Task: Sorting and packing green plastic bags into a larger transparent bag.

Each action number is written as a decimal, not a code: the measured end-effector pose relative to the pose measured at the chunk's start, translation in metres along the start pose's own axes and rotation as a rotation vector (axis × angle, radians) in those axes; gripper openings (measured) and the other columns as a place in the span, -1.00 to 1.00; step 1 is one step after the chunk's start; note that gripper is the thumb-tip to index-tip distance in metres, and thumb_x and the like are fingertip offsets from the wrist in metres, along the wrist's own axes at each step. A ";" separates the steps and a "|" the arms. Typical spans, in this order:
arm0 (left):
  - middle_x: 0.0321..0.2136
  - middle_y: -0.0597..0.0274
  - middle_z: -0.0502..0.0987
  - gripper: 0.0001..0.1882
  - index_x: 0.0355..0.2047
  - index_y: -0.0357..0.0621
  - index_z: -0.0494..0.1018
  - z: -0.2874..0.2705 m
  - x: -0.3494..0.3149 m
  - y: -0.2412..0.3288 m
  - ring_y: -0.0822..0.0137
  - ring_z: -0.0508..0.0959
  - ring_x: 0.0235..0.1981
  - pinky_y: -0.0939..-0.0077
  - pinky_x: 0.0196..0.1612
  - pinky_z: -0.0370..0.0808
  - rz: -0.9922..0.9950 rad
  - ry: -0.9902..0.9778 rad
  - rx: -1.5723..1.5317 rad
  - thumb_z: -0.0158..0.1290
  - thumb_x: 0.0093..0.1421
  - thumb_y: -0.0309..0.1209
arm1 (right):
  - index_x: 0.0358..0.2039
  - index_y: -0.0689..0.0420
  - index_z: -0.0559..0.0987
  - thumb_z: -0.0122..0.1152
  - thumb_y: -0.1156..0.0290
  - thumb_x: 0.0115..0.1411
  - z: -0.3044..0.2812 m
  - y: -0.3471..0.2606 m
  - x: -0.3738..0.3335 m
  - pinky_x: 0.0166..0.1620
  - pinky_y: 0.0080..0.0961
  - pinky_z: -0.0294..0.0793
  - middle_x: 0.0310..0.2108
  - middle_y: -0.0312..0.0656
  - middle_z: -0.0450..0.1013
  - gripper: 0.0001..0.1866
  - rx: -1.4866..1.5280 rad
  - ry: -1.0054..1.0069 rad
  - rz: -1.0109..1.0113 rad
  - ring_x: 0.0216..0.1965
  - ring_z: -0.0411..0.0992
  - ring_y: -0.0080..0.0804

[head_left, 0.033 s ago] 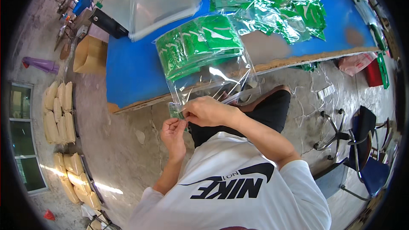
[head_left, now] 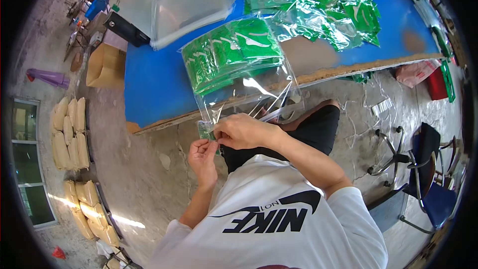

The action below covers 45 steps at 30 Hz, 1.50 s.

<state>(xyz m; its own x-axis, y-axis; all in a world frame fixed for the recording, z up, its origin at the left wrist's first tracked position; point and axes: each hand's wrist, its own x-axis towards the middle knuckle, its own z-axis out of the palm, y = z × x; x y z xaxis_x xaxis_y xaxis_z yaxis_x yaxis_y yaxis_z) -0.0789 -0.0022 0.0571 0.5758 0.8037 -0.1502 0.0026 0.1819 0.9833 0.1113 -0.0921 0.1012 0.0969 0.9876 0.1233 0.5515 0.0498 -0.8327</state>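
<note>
- Pinched together in left hand (head_left: 201, 158), apparently: small green packet (head_left: 204, 129), just off the near edge of blue counter (head_left: 154, 89).
- Close beside: right hand (head_left: 244, 130), curled, with grip hidden; cannot tell whether clamped.
- Overhanging the counter: clear plastic bag (head_left: 240, 78) of green packets (head_left: 231, 45).
- Probably light, limp, slippery; best pinched along film edges, gently against creasing.

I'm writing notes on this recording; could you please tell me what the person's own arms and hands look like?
The left hand and right hand are bare, with no gloves visible. The forearms are uncovered, with no watch seen; the short sleeves are white.
</note>
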 end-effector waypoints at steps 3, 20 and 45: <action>-0.34 0.15 0.62 -0.75 -0.14 -0.27 0.41 0.002 0.002 0.003 0.43 0.61 -0.28 0.58 -0.12 0.53 0.009 -0.001 0.013 0.22 0.22 -0.58 | -0.37 0.21 0.59 0.30 0.36 0.11 0.003 0.006 -0.002 -0.23 -0.18 0.54 -0.43 -0.04 0.57 -0.83 0.015 0.012 -0.002 -0.31 0.57 -0.03; 0.47 -0.16 -0.09 -0.17 0.45 -0.05 0.06 0.115 0.204 0.087 -0.15 -0.12 0.48 0.01 0.47 -0.12 0.409 -0.326 1.052 -0.11 0.36 0.20 | -0.41 0.18 0.56 0.29 0.45 0.09 -0.013 -0.004 -0.056 -0.41 -0.37 0.47 -0.51 -0.20 0.52 -0.90 0.183 0.187 -0.018 -0.51 0.50 -0.35; 0.45 -0.04 0.04 -0.27 0.41 -0.06 0.13 0.170 0.174 0.117 -0.09 0.01 0.46 -0.01 0.46 -0.10 1.058 -0.906 1.020 -0.12 0.39 0.10 | -0.09 0.22 0.57 0.15 0.51 0.35 -0.089 0.080 -0.166 -0.20 -0.46 0.49 -0.30 -0.26 0.49 -0.85 0.027 1.291 0.308 -0.25 0.50 -0.43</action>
<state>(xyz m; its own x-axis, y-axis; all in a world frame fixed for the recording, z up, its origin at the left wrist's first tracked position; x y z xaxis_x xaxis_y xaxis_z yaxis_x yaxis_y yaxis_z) 0.1601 0.0629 0.1636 0.9095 -0.2859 0.3018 -0.3805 -0.8650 0.3272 0.2129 -0.2651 0.0617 0.9348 0.1109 0.3376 0.3505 -0.1316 -0.9273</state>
